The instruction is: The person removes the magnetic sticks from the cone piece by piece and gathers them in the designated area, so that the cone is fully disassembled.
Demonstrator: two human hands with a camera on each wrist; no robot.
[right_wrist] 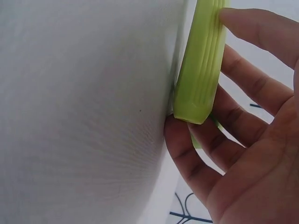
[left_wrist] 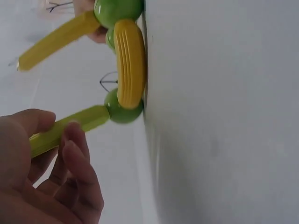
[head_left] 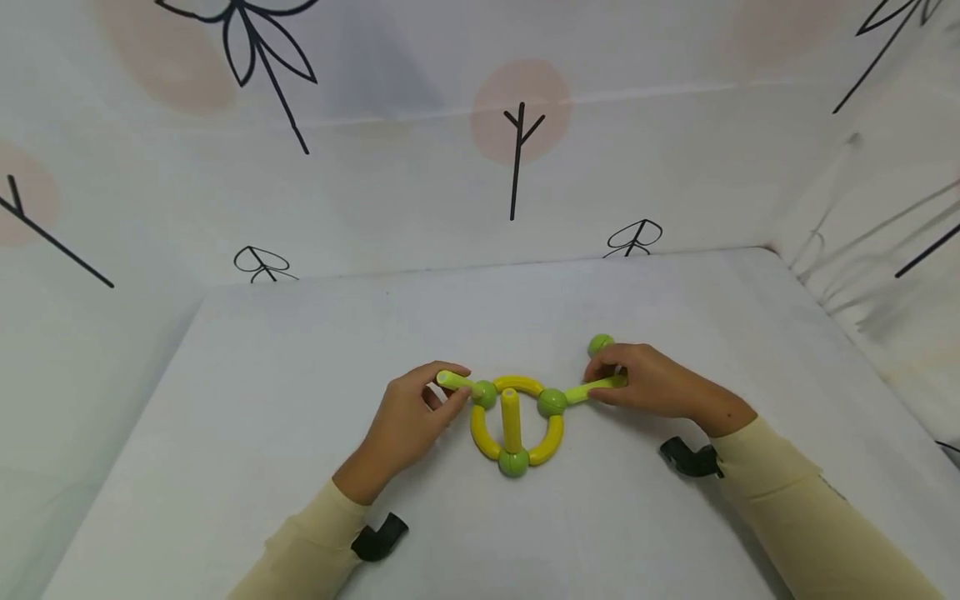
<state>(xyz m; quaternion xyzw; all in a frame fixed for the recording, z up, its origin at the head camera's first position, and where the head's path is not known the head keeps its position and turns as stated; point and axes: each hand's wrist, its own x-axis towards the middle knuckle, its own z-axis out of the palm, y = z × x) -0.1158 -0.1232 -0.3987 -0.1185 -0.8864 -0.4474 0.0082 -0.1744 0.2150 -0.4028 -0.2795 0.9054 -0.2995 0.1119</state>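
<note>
**Both hands on the yellow-and-green toy**

I see my left hand [head_left: 408,417] pinching a pale green stick [head_left: 457,382] that joins the left green ball [head_left: 484,393]. My right hand [head_left: 652,382] pinches another pale green stick [head_left: 596,388] running to the right green ball [head_left: 552,402]. Between them lies a ring of curved yellow pieces [head_left: 517,421] with a bottom ball [head_left: 513,462] and a yellow stick [head_left: 511,418] rising from it. A loose green ball [head_left: 600,342] sits just behind my right fingers, all on the white table [head_left: 300,400].
</note>
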